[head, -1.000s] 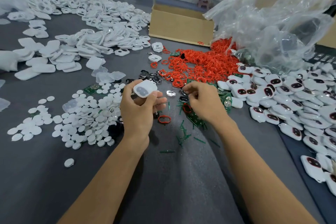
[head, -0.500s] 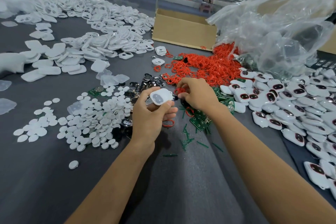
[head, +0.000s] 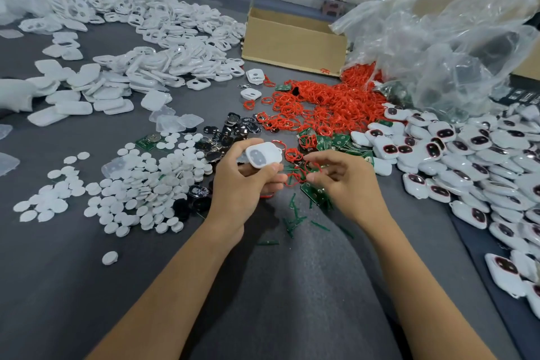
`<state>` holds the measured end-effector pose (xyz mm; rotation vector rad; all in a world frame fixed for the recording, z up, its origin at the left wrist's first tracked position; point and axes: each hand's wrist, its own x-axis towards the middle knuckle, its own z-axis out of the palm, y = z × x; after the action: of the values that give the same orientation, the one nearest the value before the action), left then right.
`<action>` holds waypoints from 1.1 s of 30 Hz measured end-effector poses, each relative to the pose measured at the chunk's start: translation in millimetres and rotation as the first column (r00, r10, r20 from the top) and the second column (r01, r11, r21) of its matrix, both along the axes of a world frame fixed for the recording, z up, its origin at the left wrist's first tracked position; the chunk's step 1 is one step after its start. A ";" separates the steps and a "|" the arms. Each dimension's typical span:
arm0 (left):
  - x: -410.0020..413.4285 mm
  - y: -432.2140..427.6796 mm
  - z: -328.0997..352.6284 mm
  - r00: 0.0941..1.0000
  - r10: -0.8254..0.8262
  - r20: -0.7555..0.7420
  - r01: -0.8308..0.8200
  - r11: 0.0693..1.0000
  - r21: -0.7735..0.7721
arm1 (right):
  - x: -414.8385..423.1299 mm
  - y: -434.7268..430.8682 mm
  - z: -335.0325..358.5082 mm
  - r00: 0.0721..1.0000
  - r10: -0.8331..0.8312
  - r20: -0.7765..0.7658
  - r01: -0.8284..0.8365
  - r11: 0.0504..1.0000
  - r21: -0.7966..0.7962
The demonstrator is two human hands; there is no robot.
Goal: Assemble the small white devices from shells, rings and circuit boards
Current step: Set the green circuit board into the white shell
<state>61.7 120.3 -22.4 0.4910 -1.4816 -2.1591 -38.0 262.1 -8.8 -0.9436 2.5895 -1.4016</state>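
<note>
Since half a second ago, the right hand (head: 350,184) has drawn back from the ring pile (head: 321,99), its curled thumb and fingertips now pinching a small tangle of red rings (head: 298,175). Green slivers (head: 293,221) lie nearest on the gray table (head: 292,286). Just beyond them, the left hand (head: 242,190) grips a white shell (head: 264,155) between thumb and fingers, lifted above the table beside the tangle. Circuit boards (head: 314,193) sit under the right hand. White discs (head: 140,184) spread to the left and finished devices (head: 467,155) to the right. Farther off are heaped shells (head: 175,47), a cardboard box (head: 292,41) and a plastic bag (head: 438,38).
</note>
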 end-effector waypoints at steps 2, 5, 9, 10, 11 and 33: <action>-0.8 -0.6 -1.2 1.000 -0.014 0.009 0.014 1.000 -0.021 | 4.1 1.0 0.7 1.000 0.016 0.019 -0.015 0.999 -0.052; -2.0 -1.1 -3.3 1.000 -0.015 0.011 0.016 0.999 -0.047 | 8.2 2.0 0.3 0.999 0.042 -0.027 -0.043 0.998 -0.046; -3.5 -2.3 -4.7 1.000 -0.014 0.005 0.014 0.997 -0.069 | 8.7 3.8 0.8 0.999 0.015 -0.044 -0.019 0.996 -0.084; -3.5 -2.1 -4.7 1.000 -0.022 0.007 0.022 0.997 -0.077 | 8.7 4.1 1.5 0.999 0.005 -0.052 -0.010 0.995 -0.095; -3.6 -1.7 -4.6 0.999 -0.030 0.011 0.031 0.996 -0.084 | 8.6 4.9 1.9 0.998 -0.001 -0.063 -0.005 0.995 -0.102; -4.2 -2.9 -5.6 0.996 -0.088 0.000 0.088 0.996 0.028 | -8.6 37.8 11.5 0.936 -0.225 -0.271 0.270 0.953 0.140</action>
<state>57.5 117.4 -28.0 0.4445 -1.5014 -2.2506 -46.6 299.9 2.7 -0.8426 3.0559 -1.1353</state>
